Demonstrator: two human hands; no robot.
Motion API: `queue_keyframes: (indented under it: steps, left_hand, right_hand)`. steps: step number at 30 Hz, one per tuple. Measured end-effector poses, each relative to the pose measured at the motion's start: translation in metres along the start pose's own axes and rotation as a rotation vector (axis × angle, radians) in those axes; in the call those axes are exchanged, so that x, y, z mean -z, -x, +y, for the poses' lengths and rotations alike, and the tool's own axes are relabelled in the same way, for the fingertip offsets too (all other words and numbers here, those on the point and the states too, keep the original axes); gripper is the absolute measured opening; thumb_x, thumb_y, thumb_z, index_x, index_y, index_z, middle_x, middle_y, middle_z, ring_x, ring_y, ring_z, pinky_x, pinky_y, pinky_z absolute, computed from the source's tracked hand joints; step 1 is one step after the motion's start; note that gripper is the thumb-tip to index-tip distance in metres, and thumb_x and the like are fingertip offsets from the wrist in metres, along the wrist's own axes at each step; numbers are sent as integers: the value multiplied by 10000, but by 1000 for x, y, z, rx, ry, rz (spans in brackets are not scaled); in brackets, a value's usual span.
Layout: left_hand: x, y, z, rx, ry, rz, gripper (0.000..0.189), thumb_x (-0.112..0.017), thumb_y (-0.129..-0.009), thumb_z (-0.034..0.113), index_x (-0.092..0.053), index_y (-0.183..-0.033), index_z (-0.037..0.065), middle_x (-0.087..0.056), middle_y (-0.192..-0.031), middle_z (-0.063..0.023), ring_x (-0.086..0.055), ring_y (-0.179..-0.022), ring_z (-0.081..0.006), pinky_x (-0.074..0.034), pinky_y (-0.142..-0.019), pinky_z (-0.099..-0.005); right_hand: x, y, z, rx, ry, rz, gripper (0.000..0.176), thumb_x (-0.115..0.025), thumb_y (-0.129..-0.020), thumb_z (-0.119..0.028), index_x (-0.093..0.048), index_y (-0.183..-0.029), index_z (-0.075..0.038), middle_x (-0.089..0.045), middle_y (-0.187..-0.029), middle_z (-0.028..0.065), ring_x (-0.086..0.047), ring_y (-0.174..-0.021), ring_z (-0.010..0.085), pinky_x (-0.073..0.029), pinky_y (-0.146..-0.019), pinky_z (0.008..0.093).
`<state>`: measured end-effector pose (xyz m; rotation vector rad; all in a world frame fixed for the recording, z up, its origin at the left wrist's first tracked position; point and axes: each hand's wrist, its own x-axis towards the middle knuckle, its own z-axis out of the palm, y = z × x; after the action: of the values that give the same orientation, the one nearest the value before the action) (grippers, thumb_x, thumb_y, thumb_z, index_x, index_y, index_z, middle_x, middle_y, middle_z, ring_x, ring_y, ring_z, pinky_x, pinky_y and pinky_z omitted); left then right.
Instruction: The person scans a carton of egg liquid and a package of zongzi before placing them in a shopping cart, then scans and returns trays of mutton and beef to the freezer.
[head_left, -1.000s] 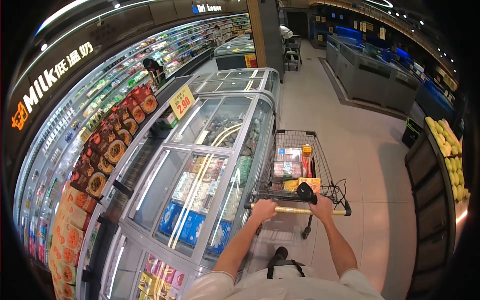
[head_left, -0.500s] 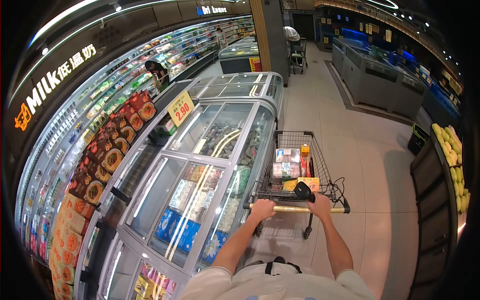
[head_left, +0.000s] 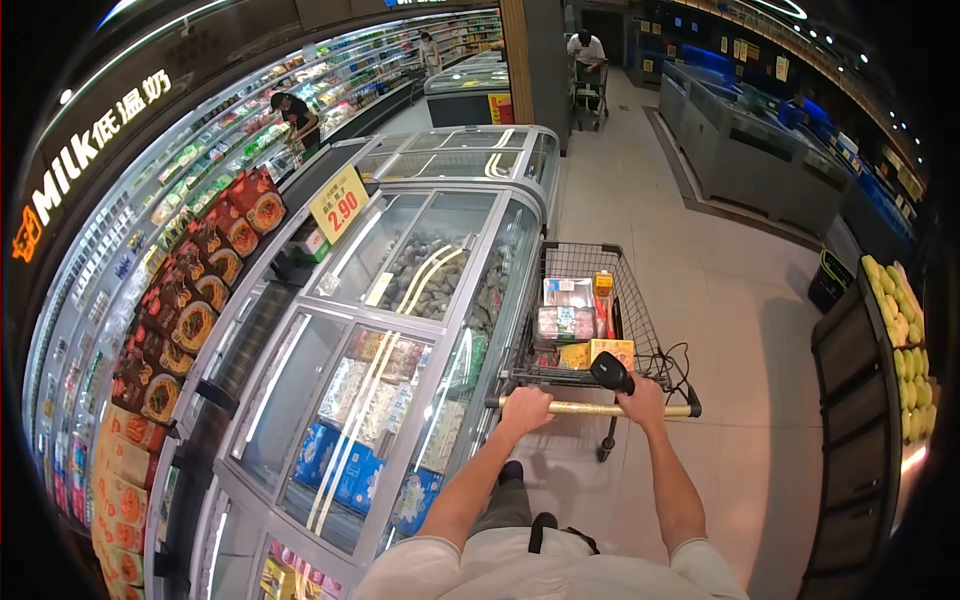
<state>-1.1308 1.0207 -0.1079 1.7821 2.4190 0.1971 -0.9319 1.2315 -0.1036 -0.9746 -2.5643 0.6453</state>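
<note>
My left hand (head_left: 526, 408) is wrapped round the left part of the gold handle bar (head_left: 580, 408) of a black wire shopping cart (head_left: 640, 310). My right hand (head_left: 642, 400) grips a black handheld barcode scanner (head_left: 609, 372) at the bar's right side; whether its fingers also close round the bar is hidden. A black coiled cable (head_left: 677, 368) hangs at the cart's right rear corner. In the cart lie clear packs of food (head_left: 566, 322), a yellow-orange box (head_left: 612, 352) and an upright item with an orange top (head_left: 603, 284).
Glass-topped freezers (head_left: 400, 270) run close along the cart's left side, with a yellow price sign (head_left: 340, 203) on them. Tiled floor (head_left: 720, 300) lies ahead and right. A produce stand (head_left: 860, 400) is at right. A person (head_left: 586, 52) with another cart is ahead; others stand by the shelves.
I have moved forward slightly with the cart, both hands still at its bar. My leg has come into view below. The person ahead now shows more fully beside the pillar.
</note>
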Motion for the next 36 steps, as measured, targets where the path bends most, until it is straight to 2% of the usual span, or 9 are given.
queue_keyframes:
  steps: [7, 10, 14, 18, 19, 23, 32, 33, 36]
  left_hand:
    - [-18, -39, -17, -42, 56, 44, 221, -763, -742, 326, -738, -784, 111, -719, -744, -109, -720, -711, -290, -571, -655, -409]
    - [-19, -61, -31, -38, 97, 48, 219, -779, -732, 318, -732, -771, 108, -721, -739, -104, -727, -711, -279, -573, -642, -400]
    - [-27, -77, -37, -71, 114, 90, 191, -778, -730, 291, -723, -730, 108, -717, -715, -96, -729, -687, -272, -573, -631, -393]
    - [-32, -87, -42, -84, 132, 94, 159, -771, -736, 271, -735, -731, 116, -717, -697, -94, -730, -665, -261, -575, -627, -381]
    - [-35, -89, -43, -93, 143, 80, 155, -768, -736, 267, -737, -733, 115, -718, -700, -96, -731, -665, -260, -576, -626, -379]
    - [-24, -93, -45, -101, 155, 72, 146, -753, -747, 256, -744, -742, 110, -726, -715, -99, -735, -670, -254, -579, -630, -371]
    - [-32, -115, -47, -93, 153, 60, 132, -739, -773, 242, -737, -750, 112, -731, -739, -94, -736, -679, -245, -577, -629, -359]
    - [-35, -118, -48, -94, 156, 61, 135, -742, -773, 245, -736, -748, 113, -729, -734, -91, -735, -679, -245, -576, -630, -359]
    - [-39, -132, -53, -94, 155, 78, 140, -743, -767, 252, -731, -746, 114, -723, -720, -86, -729, -665, -247, -571, -622, -361]
  right_hand:
    - [-8, -40, 7, -47, -22, 4, 365, -768, -743, -266, -704, -1025, -43, -704, -830, 227, -689, -809, 415, -543, -725, 503]
    - [-20, -66, 18, -150, -60, 72, 355, -779, -752, -256, -704, -1001, -15, -700, -837, 241, -683, -817, 435, -538, -718, 496]
    - [-25, -93, 33, -369, -208, 281, 298, -730, -821, -230, -691, -970, 25, -691, -837, 253, -681, -852, 441, -529, -748, 487]
    - [-36, -108, 34, -408, 18, 320, 323, -695, -848, -255, -684, -983, 37, -674, -807, 261, -668, -787, 447, -508, -717, 480]
    - [-36, -109, 34, -419, 72, 227, 356, -714, -842, -272, -684, -1032, 28, -690, -859, 265, -677, -835, 448, -520, -743, 488]
    - [-43, -117, 41, -387, 244, 111, 419, -770, -820, -297, -699, -1125, -19, -719, -937, 234, -697, -896, 419, -556, -807, 500]
    - [-35, -140, 37, -428, 199, 52, 394, -760, -828, -262, -697, -1125, -11, -722, -941, 235, -696, -922, 423, -558, -809, 487]
    - [-34, -143, 29, -444, 172, 68, 359, -764, -836, -245, -681, -1050, 31, -699, -921, 272, -675, -910, 447, -533, -790, 488]
    - [-37, -157, 37, -435, 208, 72, 377, -767, -837, -252, -679, -1066, 34, -699, -935, 272, -675, -917, 445, -535, -792, 490]
